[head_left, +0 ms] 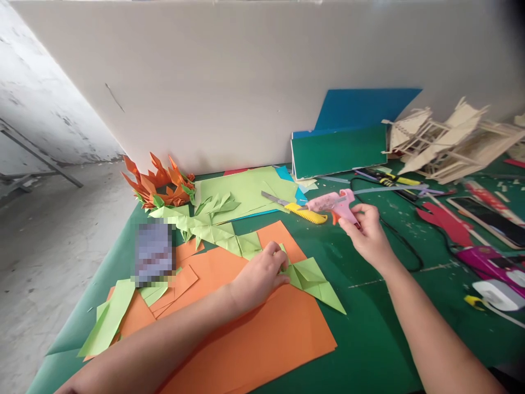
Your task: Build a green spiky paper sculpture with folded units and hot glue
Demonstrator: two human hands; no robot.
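One likely flimsy strip (221, 235), best fold-pinched, is being gripped by the left hand (261, 272), a glue gun (328, 202) by the right hand (367, 232).

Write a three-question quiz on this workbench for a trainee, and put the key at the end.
1. What does the right hand hold?
2. True or false: the left hand touches the light green folded paper.
3. Fill in the blank: the spiky paper ring at the back left of the green table is mostly ____ in colour.

Key
1. A pink glue gun.
2. True.
3. Orange.
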